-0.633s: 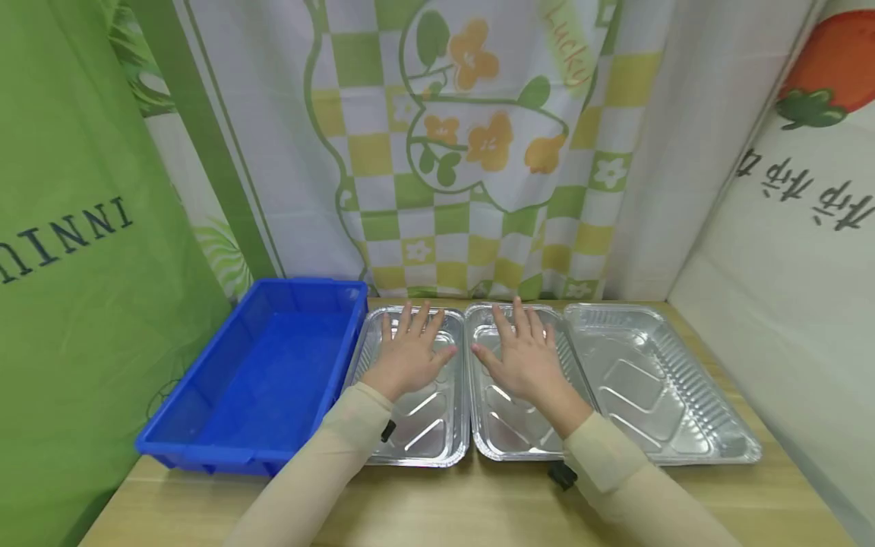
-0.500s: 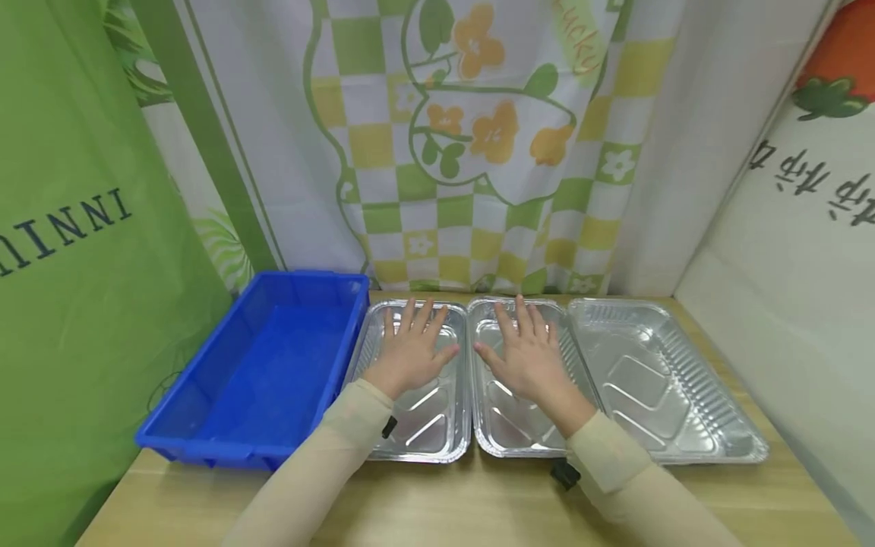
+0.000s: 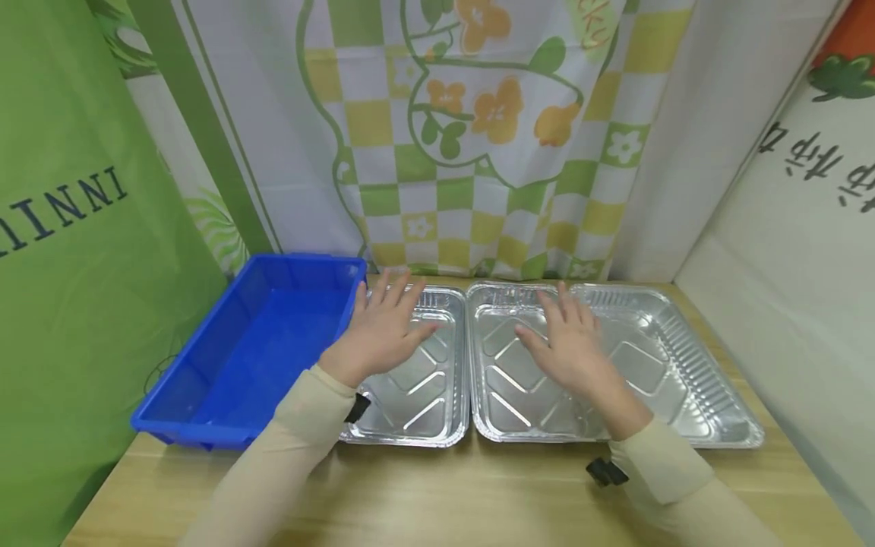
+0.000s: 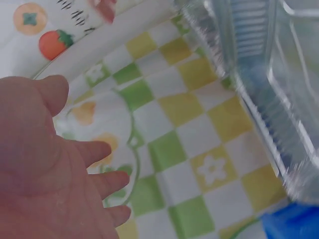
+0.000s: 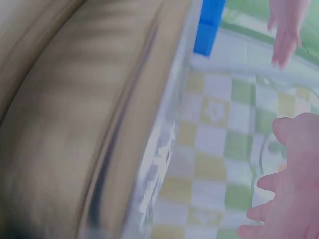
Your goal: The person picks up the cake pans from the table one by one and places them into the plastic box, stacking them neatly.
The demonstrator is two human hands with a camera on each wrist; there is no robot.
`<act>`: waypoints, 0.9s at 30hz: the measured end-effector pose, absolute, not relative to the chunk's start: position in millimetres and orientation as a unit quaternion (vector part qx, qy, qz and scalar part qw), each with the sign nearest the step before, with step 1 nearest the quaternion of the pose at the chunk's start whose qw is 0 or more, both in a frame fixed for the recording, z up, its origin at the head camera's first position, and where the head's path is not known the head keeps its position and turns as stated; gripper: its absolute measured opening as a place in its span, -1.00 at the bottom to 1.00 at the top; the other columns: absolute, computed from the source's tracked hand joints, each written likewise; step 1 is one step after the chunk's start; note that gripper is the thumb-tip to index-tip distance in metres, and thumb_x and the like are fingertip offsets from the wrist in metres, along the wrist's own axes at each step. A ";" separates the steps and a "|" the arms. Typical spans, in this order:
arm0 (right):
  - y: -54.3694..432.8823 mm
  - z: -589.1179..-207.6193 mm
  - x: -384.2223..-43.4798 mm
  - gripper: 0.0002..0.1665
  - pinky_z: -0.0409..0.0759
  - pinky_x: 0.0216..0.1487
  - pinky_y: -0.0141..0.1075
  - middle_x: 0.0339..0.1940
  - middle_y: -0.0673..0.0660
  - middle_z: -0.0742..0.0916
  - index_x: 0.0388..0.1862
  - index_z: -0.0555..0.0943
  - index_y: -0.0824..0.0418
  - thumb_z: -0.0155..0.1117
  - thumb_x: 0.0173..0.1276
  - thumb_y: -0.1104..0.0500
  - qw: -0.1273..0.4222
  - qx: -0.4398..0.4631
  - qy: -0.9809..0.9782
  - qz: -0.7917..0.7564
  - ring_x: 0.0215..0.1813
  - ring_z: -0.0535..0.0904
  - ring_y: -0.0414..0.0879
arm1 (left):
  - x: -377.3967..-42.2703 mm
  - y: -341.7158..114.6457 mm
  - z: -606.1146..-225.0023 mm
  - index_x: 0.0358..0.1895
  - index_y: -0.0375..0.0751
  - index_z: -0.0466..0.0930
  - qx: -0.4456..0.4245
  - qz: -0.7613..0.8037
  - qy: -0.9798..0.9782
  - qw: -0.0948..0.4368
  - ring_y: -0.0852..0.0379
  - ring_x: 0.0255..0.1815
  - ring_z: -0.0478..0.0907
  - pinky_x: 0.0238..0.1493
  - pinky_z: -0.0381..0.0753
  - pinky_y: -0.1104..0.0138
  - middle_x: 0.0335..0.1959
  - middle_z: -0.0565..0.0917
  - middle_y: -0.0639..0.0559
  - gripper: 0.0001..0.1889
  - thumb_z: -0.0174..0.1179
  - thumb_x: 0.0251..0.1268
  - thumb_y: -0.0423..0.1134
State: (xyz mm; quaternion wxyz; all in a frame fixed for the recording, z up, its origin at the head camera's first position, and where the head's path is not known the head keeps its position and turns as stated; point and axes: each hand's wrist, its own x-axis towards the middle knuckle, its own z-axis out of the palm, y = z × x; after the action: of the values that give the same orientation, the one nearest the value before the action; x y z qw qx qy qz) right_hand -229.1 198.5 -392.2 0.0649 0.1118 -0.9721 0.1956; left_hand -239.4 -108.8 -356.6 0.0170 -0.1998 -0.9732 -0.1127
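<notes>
My left hand [image 3: 379, 327] is held with fingers spread over the left foil tray [image 3: 431, 372], its outer side near the blue bin's edge. Nothing is in it; the left wrist view shows the bare palm of the left hand [image 4: 45, 174]. Fingers also apart, my right hand [image 3: 570, 346] hovers above the border between the middle foil tray [image 3: 502, 365] and the right foil tray [image 3: 683, 357]. In the right wrist view the right hand [image 5: 294, 184] holds nothing. Both hands hide parts of the trays beneath them.
A blue plastic bin [image 3: 266, 357] stands left of the foil trays on the wooden table [image 3: 437, 494]. Behind hangs a checked curtain [image 3: 424, 175]. Green cloth [image 3: 82, 304] borders the left side, and white printed cloth [image 3: 786, 228] the right.
Both hands have moved apart, the left toward the blue bin and the right toward the right foil tray. The head view has tipped slightly downward. Trays and bin keep their places.
</notes>
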 end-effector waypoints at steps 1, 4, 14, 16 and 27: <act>209.0 -390.5 -226.2 -0.04 -0.30 0.36 0.48 0.58 0.38 -0.14 0.61 -0.08 0.16 -0.17 0.49 -0.37 0.061 0.108 -0.971 0.206 0.51 -0.23 0.49 | -235.6 -116.7 -351.0 0.59 -0.01 -0.06 -0.200 -0.115 -0.973 0.022 -0.15 0.57 -0.46 0.46 -0.51 -0.23 0.60 -0.11 -0.08 -0.21 -0.25 0.46 0.34; 246.2 -387.3 -216.8 -0.07 -0.28 0.31 0.54 0.54 0.49 -0.09 0.60 -0.08 0.22 -0.17 0.52 -0.32 0.052 0.089 -0.969 0.223 0.46 -0.20 0.57 | -222.8 -147.5 -338.2 0.58 -0.04 -0.01 -0.197 -0.123 -0.972 0.034 -0.21 0.57 -0.39 0.45 -0.43 -0.27 0.59 -0.07 -0.12 -0.21 -0.19 0.45 0.33; 400.4 -412.4 -179.6 -0.13 -0.14 0.17 0.61 0.42 0.66 0.10 0.50 0.01 0.49 -0.05 0.56 -0.12 0.043 0.001 -0.953 0.300 0.37 -0.10 0.68 | -187.7 -285.8 -334.7 0.48 -0.33 0.13 -0.116 -0.144 -0.982 0.047 -0.52 0.47 -0.25 0.30 -0.23 -0.47 0.49 0.01 -0.47 -0.25 -0.09 0.49 0.20; 424.0 -418.0 -168.6 -0.13 -0.13 0.13 0.63 0.41 0.69 0.06 0.50 -0.01 0.50 -0.08 0.57 -0.12 0.031 -0.026 -0.948 0.316 0.34 -0.11 0.72 | -185.9 -312.2 -340.0 0.45 -0.40 0.16 -0.099 -0.150 -0.982 0.050 -0.59 0.44 -0.23 0.26 -0.19 -0.50 0.46 0.01 -0.54 -0.27 -0.09 0.51 0.16; 467.4 -450.3 -132.1 -0.07 0.63 -0.06 -0.09 0.44 0.58 0.17 0.53 -0.05 0.42 -0.07 0.55 -0.21 -0.037 -0.115 -0.914 0.388 0.08 0.46 -0.08 | -170.7 -403.0 -379.2 0.39 -0.60 0.10 -0.045 -0.222 -0.974 0.023 -0.72 0.24 0.03 0.13 0.04 -0.49 0.25 0.15 -0.75 -0.34 -0.15 0.58 -0.02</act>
State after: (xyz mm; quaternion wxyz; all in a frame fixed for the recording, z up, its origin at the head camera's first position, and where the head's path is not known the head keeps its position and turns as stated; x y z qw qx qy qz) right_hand -132.1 467.4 -450.3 -0.0371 -0.1149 -0.9139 0.3876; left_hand -170.7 -403.0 -379.2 0.0234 -0.0450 -0.9737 -0.2220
